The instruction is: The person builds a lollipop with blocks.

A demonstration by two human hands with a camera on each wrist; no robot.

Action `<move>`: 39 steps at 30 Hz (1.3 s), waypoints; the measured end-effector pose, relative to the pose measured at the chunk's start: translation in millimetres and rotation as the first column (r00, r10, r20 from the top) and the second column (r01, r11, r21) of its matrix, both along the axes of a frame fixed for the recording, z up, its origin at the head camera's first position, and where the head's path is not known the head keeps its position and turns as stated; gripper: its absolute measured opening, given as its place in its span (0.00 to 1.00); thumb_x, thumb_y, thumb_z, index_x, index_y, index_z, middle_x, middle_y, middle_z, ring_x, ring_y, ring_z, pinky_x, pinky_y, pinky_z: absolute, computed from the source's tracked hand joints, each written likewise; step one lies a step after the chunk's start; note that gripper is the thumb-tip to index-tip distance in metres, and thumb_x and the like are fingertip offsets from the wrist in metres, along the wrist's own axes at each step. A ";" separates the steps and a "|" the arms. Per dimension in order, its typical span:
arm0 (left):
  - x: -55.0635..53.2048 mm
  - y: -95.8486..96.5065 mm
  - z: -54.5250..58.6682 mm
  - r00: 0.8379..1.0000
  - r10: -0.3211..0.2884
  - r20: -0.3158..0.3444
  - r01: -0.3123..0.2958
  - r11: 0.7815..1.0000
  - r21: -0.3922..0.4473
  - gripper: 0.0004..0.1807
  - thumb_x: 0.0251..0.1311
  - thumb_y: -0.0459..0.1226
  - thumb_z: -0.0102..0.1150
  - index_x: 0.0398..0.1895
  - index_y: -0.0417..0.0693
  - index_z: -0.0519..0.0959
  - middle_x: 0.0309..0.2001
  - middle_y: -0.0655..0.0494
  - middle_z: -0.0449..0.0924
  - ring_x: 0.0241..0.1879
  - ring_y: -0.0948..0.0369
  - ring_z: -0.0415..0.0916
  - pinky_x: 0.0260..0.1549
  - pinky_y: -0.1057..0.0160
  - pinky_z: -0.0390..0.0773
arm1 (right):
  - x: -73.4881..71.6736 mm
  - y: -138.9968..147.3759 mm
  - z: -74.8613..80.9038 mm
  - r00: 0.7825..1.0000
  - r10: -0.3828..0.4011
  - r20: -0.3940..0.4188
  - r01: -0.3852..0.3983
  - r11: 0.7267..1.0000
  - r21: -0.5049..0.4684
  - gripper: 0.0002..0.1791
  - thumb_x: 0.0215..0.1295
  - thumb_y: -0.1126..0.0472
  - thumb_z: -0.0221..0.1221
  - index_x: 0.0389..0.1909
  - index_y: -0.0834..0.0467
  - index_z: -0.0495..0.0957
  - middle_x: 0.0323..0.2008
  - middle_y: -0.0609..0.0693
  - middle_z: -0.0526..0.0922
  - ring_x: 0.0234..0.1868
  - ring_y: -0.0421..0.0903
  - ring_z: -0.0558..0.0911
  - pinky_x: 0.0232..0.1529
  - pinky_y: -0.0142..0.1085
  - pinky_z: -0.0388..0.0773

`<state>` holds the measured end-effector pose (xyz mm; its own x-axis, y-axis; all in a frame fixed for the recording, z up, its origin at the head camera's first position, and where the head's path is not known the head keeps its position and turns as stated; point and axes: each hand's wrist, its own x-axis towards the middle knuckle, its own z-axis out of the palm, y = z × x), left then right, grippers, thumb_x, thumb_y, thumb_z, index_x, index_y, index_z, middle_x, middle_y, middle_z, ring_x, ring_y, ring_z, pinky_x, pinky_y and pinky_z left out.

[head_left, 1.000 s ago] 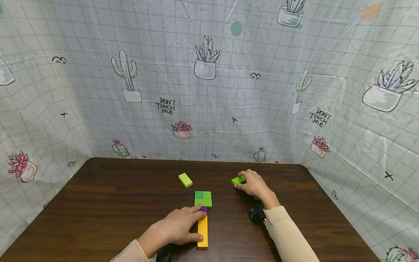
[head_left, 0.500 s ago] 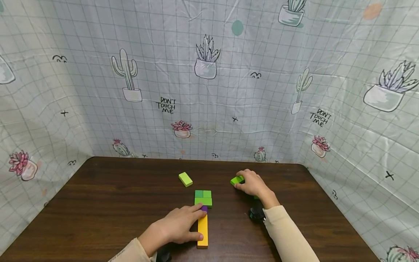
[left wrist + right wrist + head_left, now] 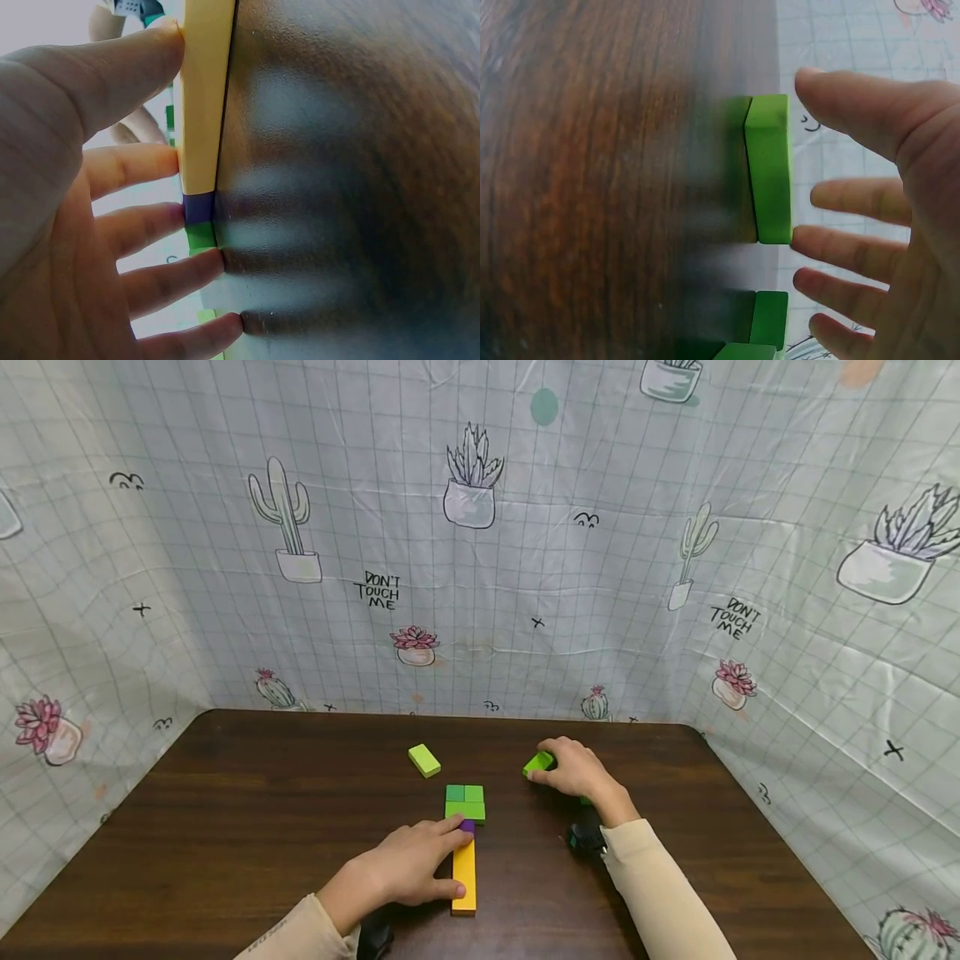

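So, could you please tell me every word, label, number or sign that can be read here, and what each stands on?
"DON'T TOUCH ME": on the patterned cloth, left of the head view's centre.
"DON'T TOUCH ME": again on the cloth, toward the right.
"X": several small marks, also on the cloth.
Left sleeve: faint lettering, too small to read.

Apparently an indoor tabletop booth, though the room beyond is hidden: a dark brown wood-grain table (image 3: 247,810) walled on three sides by a pale, wrinkled, grid-printed curtain (image 3: 480,568) with drawn potted cacti (image 3: 279,510) and black lettering (image 3: 379,591).
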<state>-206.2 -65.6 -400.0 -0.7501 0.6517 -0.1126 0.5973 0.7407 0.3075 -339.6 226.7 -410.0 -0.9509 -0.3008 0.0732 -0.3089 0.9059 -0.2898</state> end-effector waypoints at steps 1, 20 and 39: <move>-0.2 -0.3 0.9 1.000 0.000 -0.002 0.000 1.000 -0.001 0.36 0.57 0.58 0.60 0.67 0.55 0.69 0.71 0.52 0.59 0.65 0.49 0.64 0.57 0.43 0.68 | -1.0 0.4 0.6 1.000 -0.009 -0.004 0.009 1.000 0.006 0.31 0.57 0.44 0.65 0.57 0.57 0.76 0.45 0.51 0.79 0.39 0.47 0.74 0.43 0.48 0.72; -0.4 -0.6 0.9 1.000 0.007 -0.015 -0.007 1.000 0.003 0.36 0.57 0.59 0.60 0.67 0.55 0.69 0.71 0.52 0.59 0.65 0.49 0.64 0.56 0.43 0.68 | 7.3 -25.6 1.9 0.985 0.137 0.107 -0.131 0.989 -0.064 0.27 0.58 0.58 0.67 0.57 0.63 0.75 0.54 0.57 0.76 0.53 0.51 0.75 0.53 0.45 0.72; 0.5 -2.8 -1.7 1.000 -0.003 0.011 0.003 1.000 0.021 0.33 0.61 0.56 0.57 0.68 0.56 0.68 0.71 0.54 0.59 0.66 0.51 0.62 0.58 0.42 0.66 | 23.9 -47.3 -1.4 0.945 0.311 0.098 -0.302 0.949 -0.094 0.24 0.60 0.59 0.64 0.58 0.58 0.75 0.56 0.53 0.76 0.58 0.50 0.73 0.58 0.46 0.71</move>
<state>-205.8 -68.4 -401.7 -0.7469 0.6563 -0.1068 0.5962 0.7321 0.3296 -315.7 179.4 -411.4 -0.8169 -0.5767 0.0071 -0.5304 0.7463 -0.4022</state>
